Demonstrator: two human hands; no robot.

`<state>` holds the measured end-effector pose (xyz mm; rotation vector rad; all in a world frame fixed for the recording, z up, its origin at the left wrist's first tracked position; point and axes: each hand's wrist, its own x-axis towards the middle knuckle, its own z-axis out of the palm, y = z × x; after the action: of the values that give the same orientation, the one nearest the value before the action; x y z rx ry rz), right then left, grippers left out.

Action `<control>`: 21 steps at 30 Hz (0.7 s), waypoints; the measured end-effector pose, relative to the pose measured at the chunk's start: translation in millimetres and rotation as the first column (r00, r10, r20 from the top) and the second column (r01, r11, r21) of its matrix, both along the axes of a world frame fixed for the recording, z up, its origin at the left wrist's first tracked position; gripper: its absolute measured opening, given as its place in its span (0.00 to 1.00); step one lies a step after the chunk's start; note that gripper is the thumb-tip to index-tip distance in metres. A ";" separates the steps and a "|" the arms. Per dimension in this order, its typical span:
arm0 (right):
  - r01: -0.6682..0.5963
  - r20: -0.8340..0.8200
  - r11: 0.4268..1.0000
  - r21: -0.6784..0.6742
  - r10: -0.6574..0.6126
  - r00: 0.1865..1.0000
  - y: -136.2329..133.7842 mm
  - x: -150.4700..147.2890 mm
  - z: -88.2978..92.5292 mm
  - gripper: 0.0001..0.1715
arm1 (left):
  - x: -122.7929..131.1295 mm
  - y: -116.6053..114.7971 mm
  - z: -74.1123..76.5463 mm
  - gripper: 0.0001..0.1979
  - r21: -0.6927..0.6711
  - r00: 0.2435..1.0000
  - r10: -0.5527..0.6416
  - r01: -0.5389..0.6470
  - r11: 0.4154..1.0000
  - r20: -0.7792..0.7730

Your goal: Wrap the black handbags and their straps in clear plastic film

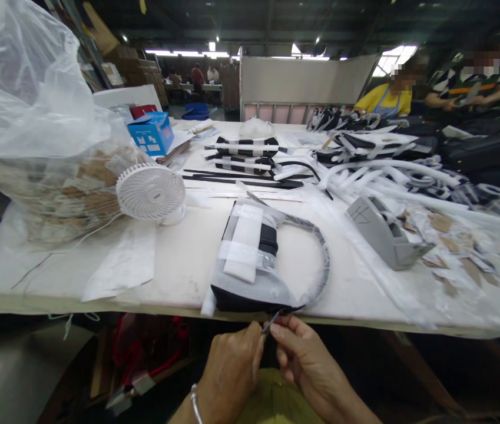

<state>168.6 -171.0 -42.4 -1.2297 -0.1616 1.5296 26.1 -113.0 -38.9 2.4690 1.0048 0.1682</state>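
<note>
L hand & R hand both pinching thin dark strip at near edge of worktable. Wrapped handbag just fwd, long axis approx. fore-aft; plastic-wrapped strap loops R, nearer R hand.

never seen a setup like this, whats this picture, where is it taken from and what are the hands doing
There is no machine: these are a person's bare hands. The single picture comes from a camera worn on their head, looking forward and down. The left hand and right hand pinch a thin dark strip at the near edge of the white table. Just beyond lies what looks like a wrapped bag with a plastic-covered loop. Also on the table are a white fan, a blue box and a grey dispenser.
</note>
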 end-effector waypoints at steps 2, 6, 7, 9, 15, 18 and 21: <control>-0.043 0.130 0.999 0.004 0.042 0.991 -4.0 3.2 -7.6 0.28 | -0.5 -0.6 -0.1 0.13 -0.016 1.000 0.018 -0.018 1.000 0.013; -0.115 0.258 0.993 -0.003 0.112 0.960 -5.9 6.0 -14.2 0.29 | -0.3 -0.7 1.9 0.13 -0.070 1.000 0.030 -0.029 0.997 0.008; -0.122 0.264 0.993 -0.006 0.119 0.957 -5.5 5.9 -14.4 0.29 | -0.1 -0.5 3.0 0.13 -0.087 1.000 0.031 -0.031 0.996 0.002; -0.121 0.259 0.993 0.004 0.116 0.959 -4.7 5.5 -14.5 0.29 | 0.2 -0.3 5.6 0.14 -0.121 0.999 0.039 -0.038 0.992 0.006; -0.128 0.198 0.987 0.098 0.107 0.974 -5.5 6.7 -15.8 0.28 | 3.5 0.9 9.5 0.17 -0.526 0.961 0.215 -0.095 0.845 0.173; -0.148 0.242 0.983 0.109 0.119 0.963 -2.4 6.2 -16.2 0.29 | 5.4 3.5 4.4 0.19 -0.818 0.923 0.326 -0.021 0.574 0.205; -0.192 0.349 0.977 0.091 0.149 0.925 2.1 4.9 -19.0 0.32 | 5.4 6.5 -1.7 0.22 -0.896 0.901 0.360 0.064 0.439 0.241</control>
<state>173.5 -168.9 -61.4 -1.4022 -0.5977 1.4172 31.5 -106.4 -40.6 1.2620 0.8075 0.1393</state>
